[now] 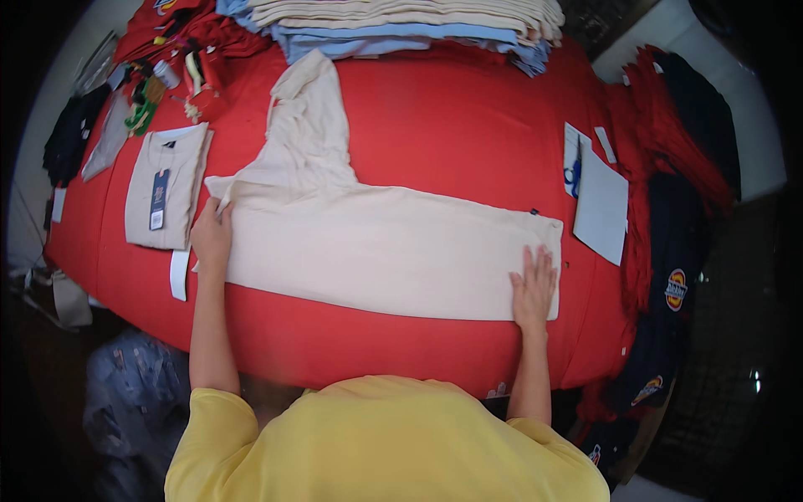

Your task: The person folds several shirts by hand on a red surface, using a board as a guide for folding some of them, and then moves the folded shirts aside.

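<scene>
A cream long-sleeved shirt (376,251) lies sideways across the red-covered table (452,125), partly folded into a long strip. One sleeve (309,109) sticks out toward the far side, creased and bent at its end. My left hand (212,234) pinches the shirt's edge at the left end, where the cloth lifts a little. At the other end my right hand (534,289) rests flat on the fabric near the near corner, fingers spread. Just left of my left hand sits a folded cream shirt (144,201) with a dark hang tag (159,199).
Stacked cream and light blue garments (410,17) line the far edge. White card sheets (600,205) and blue-handled scissors (572,173) lie at the right. Small tools and a bottle (167,74) clutter the far left. Red and navy clothes (669,226) hang along the right side.
</scene>
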The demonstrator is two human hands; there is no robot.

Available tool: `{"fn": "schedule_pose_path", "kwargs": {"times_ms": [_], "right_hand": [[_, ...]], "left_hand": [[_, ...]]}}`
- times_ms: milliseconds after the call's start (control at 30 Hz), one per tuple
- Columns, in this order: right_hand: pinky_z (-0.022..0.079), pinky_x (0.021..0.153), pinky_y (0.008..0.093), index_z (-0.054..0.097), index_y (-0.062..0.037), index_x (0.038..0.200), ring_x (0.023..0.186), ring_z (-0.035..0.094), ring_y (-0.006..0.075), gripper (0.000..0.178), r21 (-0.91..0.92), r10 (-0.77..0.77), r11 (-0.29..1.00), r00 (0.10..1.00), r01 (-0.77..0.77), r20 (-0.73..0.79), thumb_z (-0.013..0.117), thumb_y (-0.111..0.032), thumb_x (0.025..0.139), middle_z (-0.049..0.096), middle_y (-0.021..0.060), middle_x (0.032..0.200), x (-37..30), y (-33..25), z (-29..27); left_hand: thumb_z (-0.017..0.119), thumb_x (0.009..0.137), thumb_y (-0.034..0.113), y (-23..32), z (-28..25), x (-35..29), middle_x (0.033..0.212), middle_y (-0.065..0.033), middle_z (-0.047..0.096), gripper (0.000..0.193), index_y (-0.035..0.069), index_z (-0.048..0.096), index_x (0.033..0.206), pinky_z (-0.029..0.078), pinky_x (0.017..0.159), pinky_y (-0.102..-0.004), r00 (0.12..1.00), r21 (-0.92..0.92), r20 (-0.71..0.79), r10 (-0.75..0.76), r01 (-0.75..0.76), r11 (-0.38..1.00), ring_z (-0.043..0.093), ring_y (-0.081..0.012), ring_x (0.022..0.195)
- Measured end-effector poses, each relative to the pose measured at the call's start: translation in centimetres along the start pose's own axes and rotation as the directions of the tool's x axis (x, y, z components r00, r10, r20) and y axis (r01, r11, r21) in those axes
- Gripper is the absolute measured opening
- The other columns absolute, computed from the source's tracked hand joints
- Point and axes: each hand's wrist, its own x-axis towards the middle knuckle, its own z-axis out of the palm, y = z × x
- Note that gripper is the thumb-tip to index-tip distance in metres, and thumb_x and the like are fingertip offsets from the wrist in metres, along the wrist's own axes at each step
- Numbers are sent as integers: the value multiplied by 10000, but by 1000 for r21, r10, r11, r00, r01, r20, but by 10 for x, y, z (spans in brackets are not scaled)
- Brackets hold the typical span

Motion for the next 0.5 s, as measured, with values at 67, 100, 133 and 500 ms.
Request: {"fn": "schedule_pose_path", "kwargs": {"times_ms": [67,100,133,500], "right_hand": [[73,1177,484,401,-112,1446,1454,157,338,533,0,90,996,996,-90,6,498,-323,967,234,146,1564,10,5,0],[113,1168,486,426,-104,1426,1438,198,344,515,-71,217,975,974,-213,64,518,-294,956,294,151,1534,21,-10,-12],[153,1160,489,452,-97,1407,1423,239,350,498,-154,349,931,930,-330,114,538,-265,946,353,157,1504,31,-26,-24],[265,1118,529,444,-142,1405,1398,310,305,565,-7,-885,464,463,886,-49,540,-71,852,431,94,1456,322,-387,70]], "left_hand": [[623,894,256,8,-7,0,911,-162,635,225,40,589,950,476,639,-472,991,15,94,-101,100,995,632,-374,799],[637,882,239,16,-15,3,923,-158,635,216,39,590,950,477,653,-463,981,16,135,-140,139,990,630,-368,813],[651,869,223,19,-19,3,935,-154,635,210,39,591,950,478,668,-454,967,17,183,-176,176,984,628,-362,826],[643,777,24,4,-7,20,1129,-117,589,258,7,600,1031,431,929,-363,975,-537,82,205,-130,833,553,-312,1060]]}}
